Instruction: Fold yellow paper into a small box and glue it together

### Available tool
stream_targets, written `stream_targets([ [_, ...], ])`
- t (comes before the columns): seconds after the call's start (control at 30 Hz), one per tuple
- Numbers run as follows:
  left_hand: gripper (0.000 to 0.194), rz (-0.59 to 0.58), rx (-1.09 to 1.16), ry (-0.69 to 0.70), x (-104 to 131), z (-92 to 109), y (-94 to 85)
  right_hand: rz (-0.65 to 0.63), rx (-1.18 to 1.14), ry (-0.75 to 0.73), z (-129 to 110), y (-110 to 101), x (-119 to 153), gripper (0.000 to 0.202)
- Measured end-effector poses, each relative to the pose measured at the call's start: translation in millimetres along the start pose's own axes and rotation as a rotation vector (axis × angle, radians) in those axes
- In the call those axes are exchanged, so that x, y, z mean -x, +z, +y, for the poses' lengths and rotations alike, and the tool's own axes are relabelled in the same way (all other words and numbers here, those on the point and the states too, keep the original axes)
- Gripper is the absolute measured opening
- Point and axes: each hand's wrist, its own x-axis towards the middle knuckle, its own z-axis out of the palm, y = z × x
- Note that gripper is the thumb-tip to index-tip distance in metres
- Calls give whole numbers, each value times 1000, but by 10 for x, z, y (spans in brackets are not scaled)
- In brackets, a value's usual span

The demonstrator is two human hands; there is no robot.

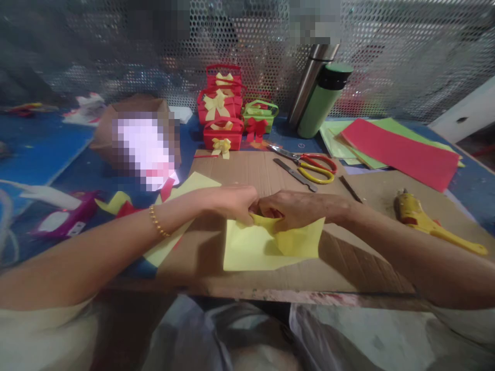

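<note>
A sheet of yellow paper (251, 247) stands partly folded over the cardboard in front of me, its upper edge bent. My left hand (237, 201) is closed on that edge from the left, the fingertips pinching it. From the right, my right hand (288, 208) grips the same edge close beside the left, fingers curled around it. A folded flap of the paper hangs below my right hand. Beyond the hands lie scissors (319, 170) with red and yellow handles and a flat metal blade (296, 175).
A yellow glue gun (421, 219) lies at right, near red paper (402, 152) over green sheets. Small red baskets (222, 136) with yellow bows and a green basket (261, 116) stand at the back. Two bottles, one green (320, 105), lean there. A brown bag (106, 136) stands left.
</note>
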Motion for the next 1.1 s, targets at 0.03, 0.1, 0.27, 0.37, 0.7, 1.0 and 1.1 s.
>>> stream_targets([
  [0.03, 19, -3, -14, 6, -8, 0, 2, 1, -1, -6, -4, -1, 1, 20],
  [0.1, 20, 1, -51, 28, -26, 1, 7, 1, -7, -12, -4, -3, 8, 20],
  [0.27, 19, 24, -118, 23, -29, 28, 12, 13, -79, -90, 58, 17, 13, 22],
  [0.37, 15, 32, -138, 2, 7, 82, -2, 16, -100, -107, 83, 40, 5, 21],
  [0.7, 14, 10, -140, -11, 15, 125, -38, 22, -116, -104, 32, 18, 27, 23],
  [1.0, 22, 25, -195, 43, 12, 28, -57, 46, -150, -188, 94, 77, 15, 21],
  [1.1, 21, 29, -156, 90, -5, -15, -46, 13, -173, -188, 50, 53, 20, 22],
])
